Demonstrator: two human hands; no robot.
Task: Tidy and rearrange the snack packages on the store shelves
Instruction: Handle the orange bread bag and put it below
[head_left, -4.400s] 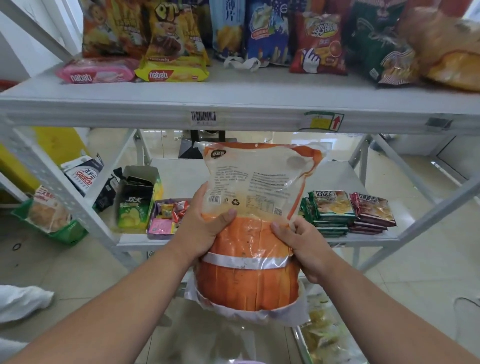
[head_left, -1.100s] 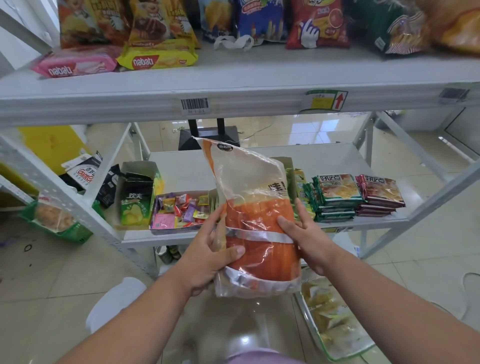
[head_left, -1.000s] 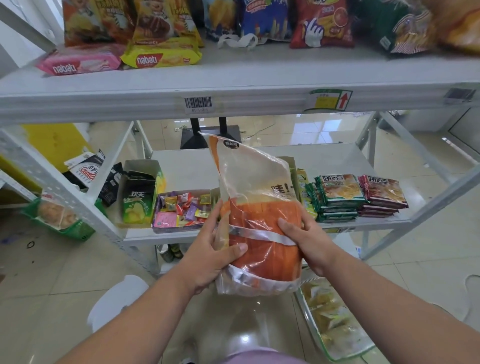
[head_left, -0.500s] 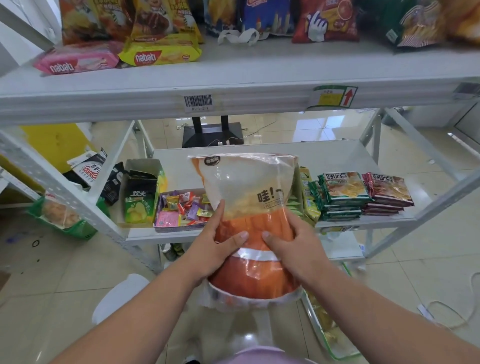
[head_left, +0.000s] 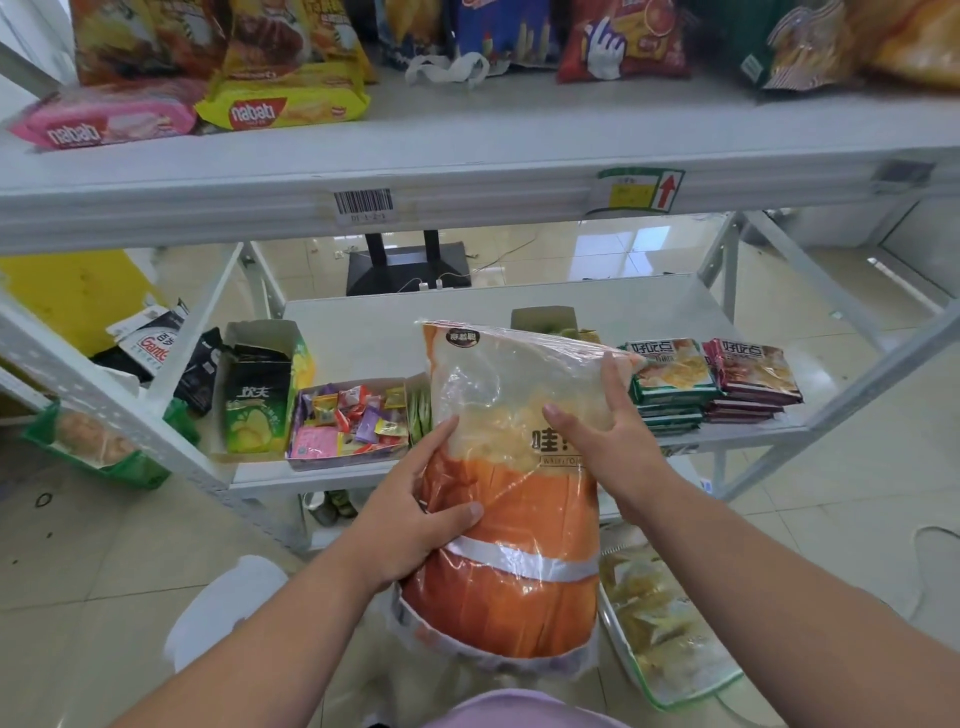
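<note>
Both hands are holding the big orange snack bag (head_left: 511, 499) upright before the lower shelf (head_left: 363, 338): the left hand (head_left: 410, 512) is gripping its left edge with thumb across the front, the right hand (head_left: 605, 441) is clasping its upper right side. Its long axis is running vertically, top tilting toward the shelf gap between the candy tray (head_left: 348, 423) and the stacked packets (head_left: 670, 382), probably its destination.

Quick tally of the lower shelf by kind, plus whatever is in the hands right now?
Big orange snack bag, gripped by left hand and right hand: 1
Open green chip box: 1
Open tray of mixed candies: 1
Stack of green packets: 1
Stack of maroon packets: 1
Total: 5
</note>
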